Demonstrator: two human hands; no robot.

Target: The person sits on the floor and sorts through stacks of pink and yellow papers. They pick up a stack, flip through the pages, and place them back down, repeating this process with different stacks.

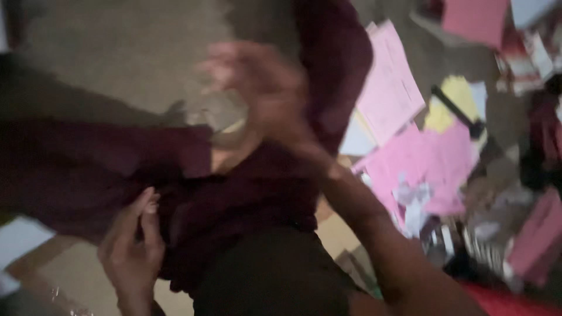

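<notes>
Dark maroon garment [263, 193], seemingly crumpled, left hand [132, 248] gripping, right hand [263, 88] blurred

One view only, from a camera on the person's head; it looks steeply down and is tilted, so the floor [117, 52] runs slantwise across the frame; it sits close to a maroon cloth [252, 193], which fills the middle, with the left hand [132, 248] low and the right hand [257, 88] higher, both near the lens; everything is blurred; pink papers [421, 158] lie further off at the right.
</notes>
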